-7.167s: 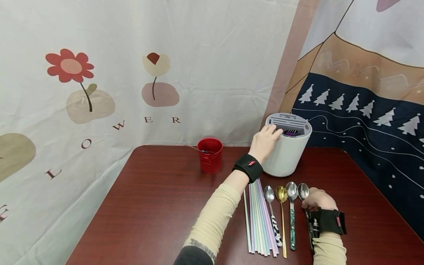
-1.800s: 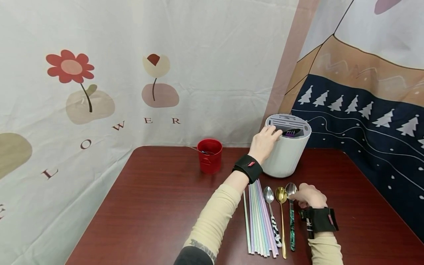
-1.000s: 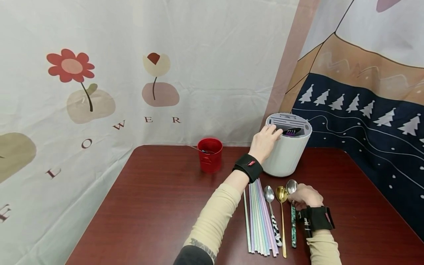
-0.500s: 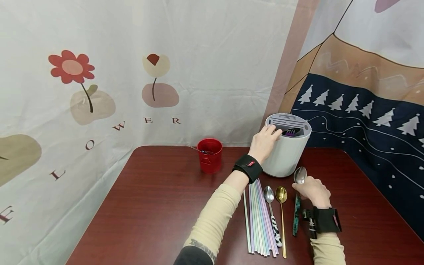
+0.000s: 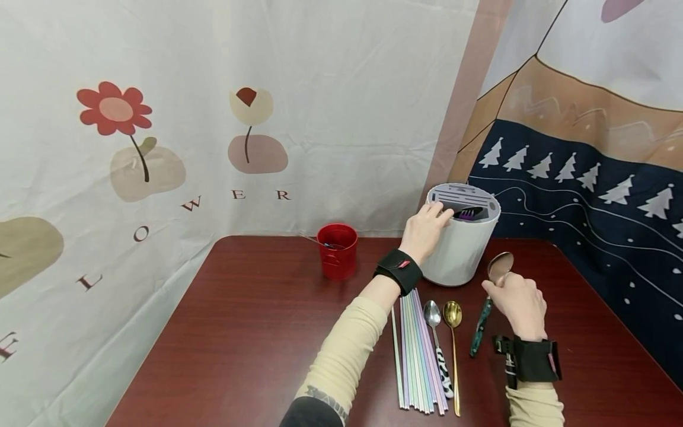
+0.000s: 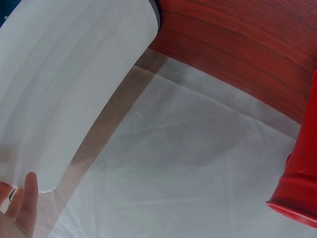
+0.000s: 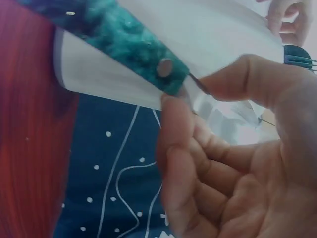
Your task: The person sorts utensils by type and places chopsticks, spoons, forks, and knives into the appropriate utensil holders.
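Observation:
My right hand (image 5: 519,302) pinches a spoon (image 7: 111,39) with a marbled green handle by its neck, between thumb and fingers. The spoon slants above the table, its metal bowl (image 5: 500,267) pointing away and the handle end toward me. My left hand (image 5: 425,228) grips the near-left rim of a white cutlery holder (image 5: 453,258), fingers hooked over the edge; the left wrist view catches its fingers at the rim. A purple fork head (image 5: 468,214) and a black piece show in the holder's front opening. Slots line the grey rear part of its top.
Several pastel chopsticks (image 5: 418,356) lie in a row on the brown table (image 5: 256,332). Beside them are a spoon with a cow-print handle (image 5: 444,370) and a gold spoon (image 5: 453,314). A red cup (image 5: 338,261) with a thin metal utensil stands at the back.
The rightmost spoon has left the table, and a black piece now shows in the holder. My right hand has lifted the green-handled spoon and carried it right and away. The left hand stays put.

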`<move>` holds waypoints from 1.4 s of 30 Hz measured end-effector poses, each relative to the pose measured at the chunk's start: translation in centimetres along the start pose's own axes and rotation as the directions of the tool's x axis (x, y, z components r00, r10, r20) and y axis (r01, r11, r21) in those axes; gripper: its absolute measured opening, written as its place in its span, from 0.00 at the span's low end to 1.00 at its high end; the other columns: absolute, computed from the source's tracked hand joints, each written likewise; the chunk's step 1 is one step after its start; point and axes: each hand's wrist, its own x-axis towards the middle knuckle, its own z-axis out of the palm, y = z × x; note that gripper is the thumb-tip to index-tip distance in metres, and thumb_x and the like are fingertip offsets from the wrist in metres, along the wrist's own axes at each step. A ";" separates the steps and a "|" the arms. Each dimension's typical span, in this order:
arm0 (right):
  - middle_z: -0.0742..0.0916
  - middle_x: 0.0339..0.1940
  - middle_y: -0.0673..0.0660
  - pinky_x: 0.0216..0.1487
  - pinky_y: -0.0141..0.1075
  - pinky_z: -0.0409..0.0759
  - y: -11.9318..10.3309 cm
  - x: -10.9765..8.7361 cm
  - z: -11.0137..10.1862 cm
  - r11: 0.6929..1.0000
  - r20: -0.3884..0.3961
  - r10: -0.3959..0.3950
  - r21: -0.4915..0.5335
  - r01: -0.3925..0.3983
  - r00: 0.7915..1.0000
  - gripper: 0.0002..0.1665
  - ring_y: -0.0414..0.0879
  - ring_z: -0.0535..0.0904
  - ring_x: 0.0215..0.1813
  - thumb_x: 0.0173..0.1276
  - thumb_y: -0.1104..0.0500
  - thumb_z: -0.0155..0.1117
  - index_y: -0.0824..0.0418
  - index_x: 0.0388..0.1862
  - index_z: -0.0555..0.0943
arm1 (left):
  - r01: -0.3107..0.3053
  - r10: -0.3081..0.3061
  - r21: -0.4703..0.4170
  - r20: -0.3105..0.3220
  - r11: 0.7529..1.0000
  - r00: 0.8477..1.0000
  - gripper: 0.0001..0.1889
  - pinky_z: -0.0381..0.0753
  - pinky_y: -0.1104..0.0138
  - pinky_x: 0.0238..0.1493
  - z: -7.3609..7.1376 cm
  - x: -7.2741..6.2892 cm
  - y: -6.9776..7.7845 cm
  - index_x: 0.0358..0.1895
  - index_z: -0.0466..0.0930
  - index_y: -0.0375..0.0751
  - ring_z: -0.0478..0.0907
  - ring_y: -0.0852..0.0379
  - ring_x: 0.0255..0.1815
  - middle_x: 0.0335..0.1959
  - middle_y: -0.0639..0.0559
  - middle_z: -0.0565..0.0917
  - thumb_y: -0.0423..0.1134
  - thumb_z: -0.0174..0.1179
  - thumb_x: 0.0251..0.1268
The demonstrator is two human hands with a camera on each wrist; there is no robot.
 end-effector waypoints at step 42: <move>0.86 0.24 0.37 0.43 0.21 0.76 -4.9 -0.9 -2.1 0.745 -0.886 0.222 0.424 0.515 0.408 0.09 0.20 0.79 0.27 0.58 0.61 0.66 0.66 0.33 0.86 | 0.000 -0.001 -0.038 -0.018 0.999 1.000 0.12 0.79 0.75 0.38 -0.1 -0.1 -0.1 0.49 0.78 0.59 0.76 0.63 0.49 0.44 0.60 0.78 0.49 0.45 0.72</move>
